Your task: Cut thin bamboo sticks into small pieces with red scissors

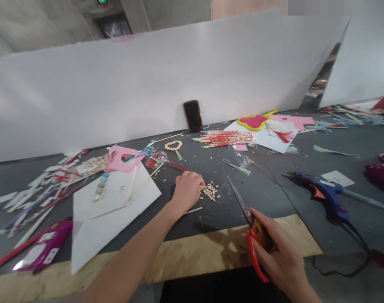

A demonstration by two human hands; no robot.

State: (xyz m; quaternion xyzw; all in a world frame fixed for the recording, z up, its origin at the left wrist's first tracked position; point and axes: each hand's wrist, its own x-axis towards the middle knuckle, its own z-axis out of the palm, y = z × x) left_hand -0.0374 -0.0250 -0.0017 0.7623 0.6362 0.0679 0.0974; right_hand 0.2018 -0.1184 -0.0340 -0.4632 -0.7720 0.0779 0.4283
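Gripping scissors (247, 214) in right hand (278, 248), clamped round handles (254, 259). Resting left hand (188, 187) by pale bits (211, 192); can't tell if pinching any.

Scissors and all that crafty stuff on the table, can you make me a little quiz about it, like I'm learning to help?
1. Which grip holds the scissors?
2. True or false: the phone leans against the white board.
3. What colour is the glue gun? A) yellow B) blue C) pink

Key:
1. The right grip.
2. True.
3. B.
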